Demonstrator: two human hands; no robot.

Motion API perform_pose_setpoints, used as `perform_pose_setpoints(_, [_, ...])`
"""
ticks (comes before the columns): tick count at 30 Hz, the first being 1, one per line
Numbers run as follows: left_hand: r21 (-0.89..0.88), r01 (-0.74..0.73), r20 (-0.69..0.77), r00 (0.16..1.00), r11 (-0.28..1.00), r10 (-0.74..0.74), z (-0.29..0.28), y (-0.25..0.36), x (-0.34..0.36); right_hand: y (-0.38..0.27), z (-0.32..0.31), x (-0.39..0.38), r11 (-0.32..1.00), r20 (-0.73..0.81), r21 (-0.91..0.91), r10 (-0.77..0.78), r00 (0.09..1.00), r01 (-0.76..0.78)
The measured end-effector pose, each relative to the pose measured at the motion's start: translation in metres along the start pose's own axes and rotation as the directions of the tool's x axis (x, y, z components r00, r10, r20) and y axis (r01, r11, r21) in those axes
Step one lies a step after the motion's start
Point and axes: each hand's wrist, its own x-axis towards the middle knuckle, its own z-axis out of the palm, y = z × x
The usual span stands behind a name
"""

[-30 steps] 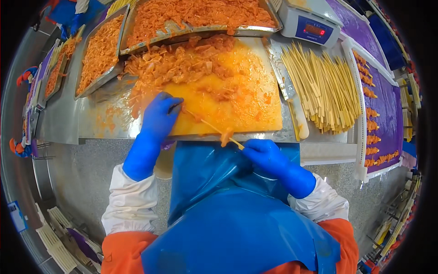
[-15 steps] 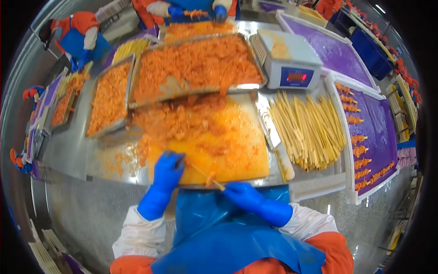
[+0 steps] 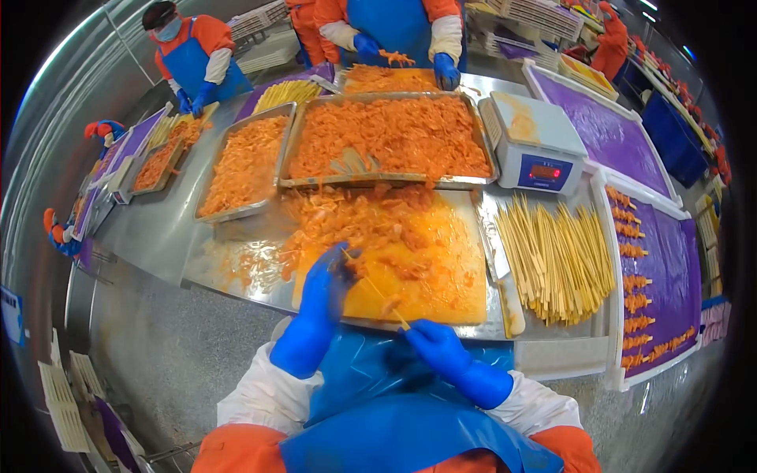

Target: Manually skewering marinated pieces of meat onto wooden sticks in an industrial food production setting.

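Note:
My right hand [image 3: 438, 347], in a blue glove, is closed on the thick end of a bamboo skewer [image 3: 377, 290]. The skewer slants up and left over the yellow cutting board [image 3: 465, 303]. One small piece of orange meat [image 3: 390, 307] sits on it, close to my right fingers. My left hand [image 3: 325, 280], also gloved in blue, is near the skewer's far tip at the lower edge of the loose marinated meat [image 3: 355, 213]. Its fingers are dark and smeared, so whether they grip anything is unclear.
Beyond the board stand a large meat tray [image 3: 386, 142] and a smaller one [image 3: 244, 165]. To the right are a scale [image 3: 536, 146], bare skewers [image 3: 556, 260], a knife [image 3: 511, 307] and a purple-lined tray [image 3: 666, 268] with filled skewers. A co-worker [image 3: 402, 31] works opposite.
My left hand has moved up toward the loose meat. My right hand still holds the skewer, its meat piece still near the held end. The whole view has shifted, showing more of the far side.

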Motion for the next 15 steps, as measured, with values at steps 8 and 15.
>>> perform_pose_setpoints(8, [-0.308, 0.118, 0.149, 0.986, 0.944, -0.075, 0.036, 0.021, -0.013, -0.001, 0.013, -0.002, 0.959, -0.181, -0.178, -0.254, 0.950, 0.222])
perform_pose_setpoints(15, [-0.198, 0.153, 0.118, 0.984, 0.968, -0.132, 0.063, 0.010, -0.024, -0.013, 0.002, 0.005, 0.966, -0.183, -0.099, -0.255, 0.950, 0.240])
